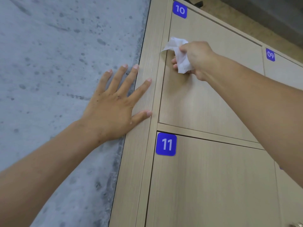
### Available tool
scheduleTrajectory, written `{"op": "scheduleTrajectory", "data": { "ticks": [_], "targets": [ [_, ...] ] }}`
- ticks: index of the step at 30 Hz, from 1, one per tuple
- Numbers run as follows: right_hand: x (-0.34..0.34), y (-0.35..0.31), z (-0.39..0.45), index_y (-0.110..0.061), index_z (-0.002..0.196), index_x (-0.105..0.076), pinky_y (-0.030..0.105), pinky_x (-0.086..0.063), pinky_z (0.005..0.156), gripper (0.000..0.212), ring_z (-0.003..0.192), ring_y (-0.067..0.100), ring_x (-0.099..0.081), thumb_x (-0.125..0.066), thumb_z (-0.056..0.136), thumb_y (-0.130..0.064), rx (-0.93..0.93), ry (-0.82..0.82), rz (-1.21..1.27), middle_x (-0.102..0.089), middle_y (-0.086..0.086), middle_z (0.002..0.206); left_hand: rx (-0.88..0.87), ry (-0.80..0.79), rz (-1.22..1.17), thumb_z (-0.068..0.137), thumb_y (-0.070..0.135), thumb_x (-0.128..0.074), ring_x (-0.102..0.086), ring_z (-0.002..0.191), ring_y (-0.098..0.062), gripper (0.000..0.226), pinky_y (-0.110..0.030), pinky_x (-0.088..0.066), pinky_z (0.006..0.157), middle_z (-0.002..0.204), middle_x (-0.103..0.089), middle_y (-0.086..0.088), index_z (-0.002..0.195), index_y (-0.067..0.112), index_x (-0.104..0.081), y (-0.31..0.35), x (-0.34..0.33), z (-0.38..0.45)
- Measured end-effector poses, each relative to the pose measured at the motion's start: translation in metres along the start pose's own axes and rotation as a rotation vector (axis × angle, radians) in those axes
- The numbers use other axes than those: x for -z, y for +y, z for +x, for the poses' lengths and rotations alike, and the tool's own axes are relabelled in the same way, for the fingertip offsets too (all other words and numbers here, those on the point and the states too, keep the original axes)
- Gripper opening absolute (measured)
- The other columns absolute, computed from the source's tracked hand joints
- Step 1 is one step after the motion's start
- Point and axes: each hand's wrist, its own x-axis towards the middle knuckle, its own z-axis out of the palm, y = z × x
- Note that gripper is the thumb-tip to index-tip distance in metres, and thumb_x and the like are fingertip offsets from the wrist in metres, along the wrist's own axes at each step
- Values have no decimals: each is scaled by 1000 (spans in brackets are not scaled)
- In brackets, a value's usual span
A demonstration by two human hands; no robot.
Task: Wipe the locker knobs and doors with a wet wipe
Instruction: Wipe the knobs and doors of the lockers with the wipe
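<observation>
On door 10 (196, 99), the right hand (195, 58) grips the wipe (182, 58).

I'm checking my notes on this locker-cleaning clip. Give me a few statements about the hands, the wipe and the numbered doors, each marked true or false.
1. The right hand grips a crumpled white wet wipe. True.
2. The wipe is at the pale wooden locker door with the blue label 11. False: it is at the pale wooden locker door with the blue label 10.
3. The left hand lies flat with fingers spread. True.
4. The left hand holds a second wipe. False: it holds nothing.
5. The left hand's fingertips reach the wooden locker frame. True.
</observation>
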Motion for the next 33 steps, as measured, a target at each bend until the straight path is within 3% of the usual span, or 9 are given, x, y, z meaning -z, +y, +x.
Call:
{"op": "scheduleTrajectory", "data": {
  "ticks": [3,4,6,8,12,15,22,27,33],
  "targets": [
    [-6,4,5,-8,124,-65,26,-44,56,33,65,19,-50,-42,100,-10,64,81,-69,-63,10,94,-2,7,-6,94,76,-4,-8,159,-36,85,-56,-10,126,173,-9,-14,165,30,-13,0,0,0],
    [-5,8,8,-12,113,-71,26,-45,53,34,59,21,-50,-40,97,-11,198,126,-197,-63,8,82,-4,10,-5,94,76,-5,-9,158,-36,85,-56,-11,126,172,-10,-15,165,30,-14,0,-1,0],
    [-1,21,15,-15,95,-64,27,-41,54,30,67,24,-53,-34,93,-18,537,238,-656,-65,0,88,-6,11,-3,95,75,-5,-11,158,-37,85,-57,-12,126,172,-11,-15,165,29,-16,0,-2,0],
    [3,29,17,-13,100,-54,32,-35,65,24,79,25,-50,-32,98,-23,764,329,-1005,-55,1,93,-3,13,-1,95,75,-7,-11,158,-37,84,-57,-12,126,172,-12,-15,164,28,-18,0,-2,0],
    [10,31,30,-7,111,-56,37,-31,64,37,70,31,-46,-29,102,-30,1005,419,-1352,-52,10,82,-3,20,7,95,75,-9,-12,158,-36,84,-57,-12,126,172,-13,-15,164,28,-19,0,-2,0],
    [9,30,35,-8,102,-64,36,-31,64,45,67,31,-48,-29,100,-36,1033,474,-1434,-57,10,77,-7,23,3,95,75,-10,-10,158,-36,83,-57,-12,126,172,-11,-15,165,29,-17,-1,-2,0],
    [-9,19,35,-14,99,-67,34,-33,71,42,79,31,-49,-35,101,-41,755,531,-1337,-56,8,88,-11,28,6,95,75,-8,-10,158,-36,84,-57,-12,126,172,-12,-15,164,29,-18,-1,-3,0],
    [7,32,32,-9,76,-44,37,-31,63,27,64,31,-45,-40,99,-22,1042,429,-1532,-40,8,63,-6,16,0,94,76,-5,-5,159,-34,84,-56,-8,127,173,-5,-13,165,31,-12,-1,-4,-1],
    [8,25,34,-18,87,-53,37,-34,69,21,75,32,-48,-37,99,-25,998,366,-1481,-53,10,81,-7,17,-5,93,76,-4,-3,159,-34,85,-56,-8,126,173,-4,-13,165,31,-10,-1,-3,-1]
  ]
}}
